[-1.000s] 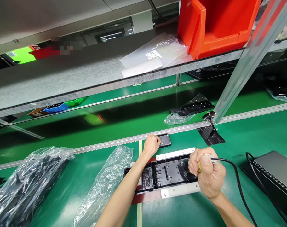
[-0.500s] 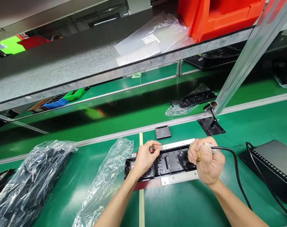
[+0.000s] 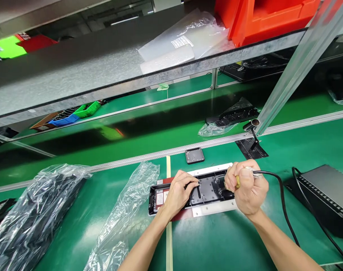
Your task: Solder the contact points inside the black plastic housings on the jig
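Casing (image 3: pixel 208 192) lies beneath our left hand (image 3: pixel 177 192), open or pinching we cannot tell; beside it our right hand (image 3: pixel 249 188) grips a corded tool (image 3: pixel 238 182). Fingertip positioning seems underway; next likely calls for steady alignment.

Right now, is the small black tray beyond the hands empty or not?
Not empty: the black tray holds small bright bits, mostly toward its left side in the picture. They are too small to identify.

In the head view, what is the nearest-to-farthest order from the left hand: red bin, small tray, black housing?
1. Black housing: under the left hand.
2. Small tray: beyond the housing.
3. Red bin: shelf, upper right.
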A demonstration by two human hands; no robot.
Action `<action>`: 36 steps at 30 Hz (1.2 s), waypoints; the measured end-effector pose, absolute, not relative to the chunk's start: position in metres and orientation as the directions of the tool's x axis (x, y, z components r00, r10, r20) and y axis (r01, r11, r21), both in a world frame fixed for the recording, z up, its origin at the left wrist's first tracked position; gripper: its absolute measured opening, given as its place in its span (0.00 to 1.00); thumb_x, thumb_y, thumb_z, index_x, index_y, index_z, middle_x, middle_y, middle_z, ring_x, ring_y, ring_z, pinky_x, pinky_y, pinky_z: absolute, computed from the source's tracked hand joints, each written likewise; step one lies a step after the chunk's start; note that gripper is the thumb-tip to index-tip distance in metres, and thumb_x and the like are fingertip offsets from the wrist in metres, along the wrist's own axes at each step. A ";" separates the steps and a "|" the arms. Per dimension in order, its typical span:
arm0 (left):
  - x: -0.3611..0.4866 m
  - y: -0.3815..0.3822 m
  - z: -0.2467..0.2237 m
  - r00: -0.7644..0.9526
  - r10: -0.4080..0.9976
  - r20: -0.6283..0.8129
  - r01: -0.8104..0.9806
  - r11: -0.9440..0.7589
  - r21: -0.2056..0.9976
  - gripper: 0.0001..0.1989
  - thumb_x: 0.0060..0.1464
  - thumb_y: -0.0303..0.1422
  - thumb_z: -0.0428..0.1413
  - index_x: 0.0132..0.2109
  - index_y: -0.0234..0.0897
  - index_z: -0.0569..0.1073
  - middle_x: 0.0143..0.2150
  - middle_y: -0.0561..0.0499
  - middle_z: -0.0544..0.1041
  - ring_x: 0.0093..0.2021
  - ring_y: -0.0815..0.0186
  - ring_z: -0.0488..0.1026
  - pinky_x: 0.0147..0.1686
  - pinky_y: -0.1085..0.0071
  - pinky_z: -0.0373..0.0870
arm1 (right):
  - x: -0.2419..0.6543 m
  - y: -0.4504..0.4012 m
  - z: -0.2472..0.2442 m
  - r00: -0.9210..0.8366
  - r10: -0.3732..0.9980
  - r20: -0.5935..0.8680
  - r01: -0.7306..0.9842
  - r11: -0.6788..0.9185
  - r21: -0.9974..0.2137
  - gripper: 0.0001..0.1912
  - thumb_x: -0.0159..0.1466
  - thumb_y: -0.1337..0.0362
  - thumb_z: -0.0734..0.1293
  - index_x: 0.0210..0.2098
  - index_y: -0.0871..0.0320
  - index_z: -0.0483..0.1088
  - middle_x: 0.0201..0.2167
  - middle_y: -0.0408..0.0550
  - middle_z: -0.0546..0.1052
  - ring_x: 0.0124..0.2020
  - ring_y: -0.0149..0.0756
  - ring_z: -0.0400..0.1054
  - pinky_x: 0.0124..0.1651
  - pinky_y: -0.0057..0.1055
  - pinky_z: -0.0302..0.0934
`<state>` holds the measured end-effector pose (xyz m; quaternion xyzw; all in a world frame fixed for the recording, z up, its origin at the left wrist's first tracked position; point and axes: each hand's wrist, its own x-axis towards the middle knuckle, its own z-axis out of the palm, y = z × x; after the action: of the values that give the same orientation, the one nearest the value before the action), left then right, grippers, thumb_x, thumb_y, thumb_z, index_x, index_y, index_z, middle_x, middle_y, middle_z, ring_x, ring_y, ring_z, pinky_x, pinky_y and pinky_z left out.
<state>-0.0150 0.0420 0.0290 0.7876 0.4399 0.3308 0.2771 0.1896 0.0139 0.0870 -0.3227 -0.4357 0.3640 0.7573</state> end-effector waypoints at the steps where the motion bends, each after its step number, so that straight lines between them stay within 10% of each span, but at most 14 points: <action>1: -0.014 0.043 0.029 0.400 0.872 0.281 0.515 -0.468 0.718 0.09 0.67 0.35 0.56 0.44 0.44 0.83 0.40 0.49 0.81 0.45 0.60 0.71 0.48 0.61 0.70 | 0.190 0.014 0.087 0.355 0.833 0.425 -0.271 0.527 -0.806 0.12 0.73 0.59 0.66 0.33 0.55 0.65 0.17 0.35 0.63 0.16 0.26 0.56 0.16 0.24 0.53; 36: -0.028 0.033 0.018 0.572 0.708 0.414 0.590 -0.706 0.391 0.17 0.69 0.27 0.52 0.60 0.45 0.74 0.49 0.45 0.76 0.49 0.60 0.72 0.47 0.60 0.75 | 0.188 0.016 0.091 0.377 0.830 0.412 -0.253 0.520 -0.816 0.15 0.71 0.55 0.67 0.32 0.55 0.64 0.16 0.35 0.62 0.15 0.26 0.56 0.16 0.24 0.54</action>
<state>-0.0283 0.0327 0.0176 0.8804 0.3686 0.2791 0.1053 0.1879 0.0155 0.0912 -0.3354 -0.4294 0.3568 0.7588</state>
